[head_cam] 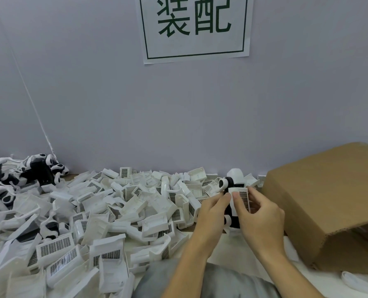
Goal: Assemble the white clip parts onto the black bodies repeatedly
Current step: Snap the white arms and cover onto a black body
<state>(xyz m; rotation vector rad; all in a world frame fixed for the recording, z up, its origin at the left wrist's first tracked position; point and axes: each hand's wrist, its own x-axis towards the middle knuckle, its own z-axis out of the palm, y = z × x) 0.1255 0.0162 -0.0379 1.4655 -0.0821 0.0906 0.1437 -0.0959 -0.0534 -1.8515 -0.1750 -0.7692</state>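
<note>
Both hands together over desk's right part, near cardboard box (320,207). Left hand (213,209) grips black body (232,214); right hand (258,214) pinches white clip part (241,197) w/ grille against it. Loose white parts pile (105,207) covers desk's left & centre; assembled units (28,171) at back-left corner.

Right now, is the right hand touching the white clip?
Touching. The head view shows the right hand with its thumb pressed on the white clip.
</note>
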